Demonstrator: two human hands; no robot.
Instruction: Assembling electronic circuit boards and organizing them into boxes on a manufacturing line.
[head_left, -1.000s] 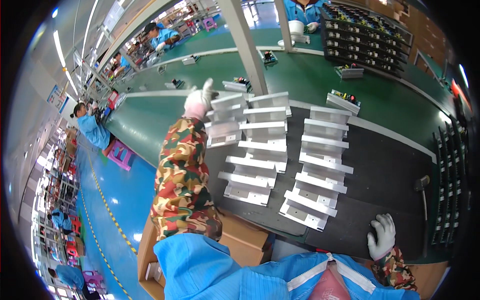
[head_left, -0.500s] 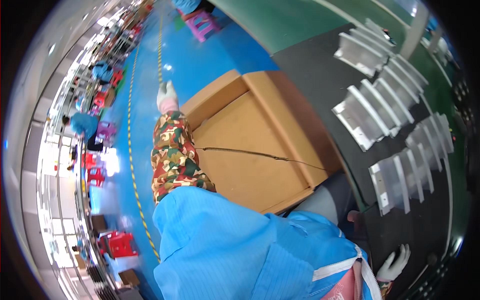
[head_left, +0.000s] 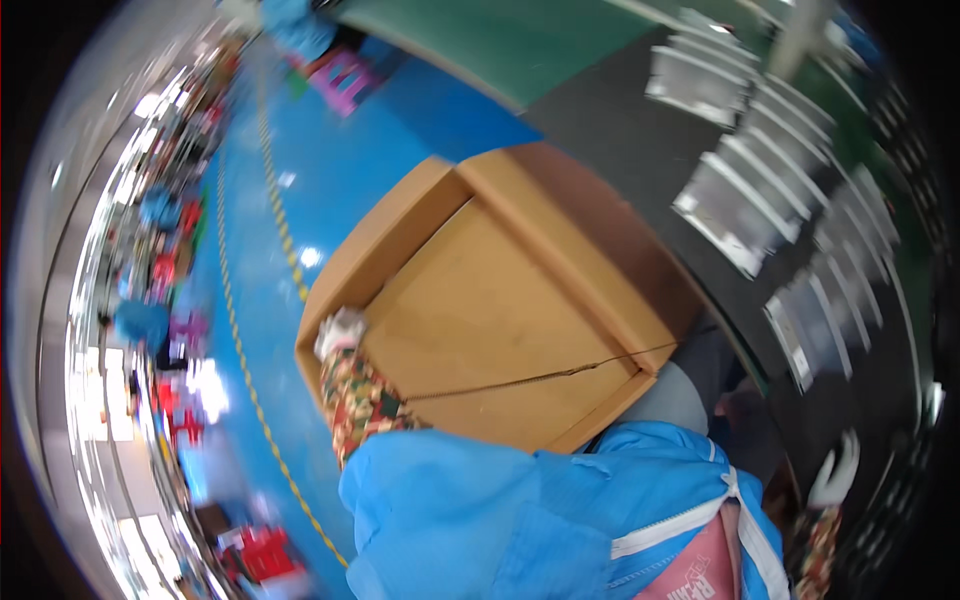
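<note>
A shallow, open cardboard box (head_left: pixel 490 330) lies in front of me, its bare brown bottom showing. My left hand (head_left: pixel 342 332), in a white glove, is over the box's left wall; its fingers are blurred, so I cannot tell whether it grips the rim. A dark coiled cord (head_left: pixel 510 382) runs from the left sleeve across the box. Far to the right, my gloved right hand (head_left: pixel 835 474) is open with fingers stretched out over the dark tabletop (head_left: pixel 700 190), holding nothing. Both sleeves are camouflage-patterned under a blue smock (head_left: pixel 450 510).
Rows of translucent panels with white edge strips (head_left: pixel 750 190) stand on the dark tabletop at right. A purple stool (head_left: pixel 342 80) and a person in blue (head_left: pixel 298 28) are at the far end. Yellow-striped lines (head_left: pixel 240 360) cross the blue floor; red stools (head_left: pixel 262 553) stand at left.
My left hand has come back from beyond the box onto its left wall. The right hand has moved up and to the right. The whole view has turned somewhat.
</note>
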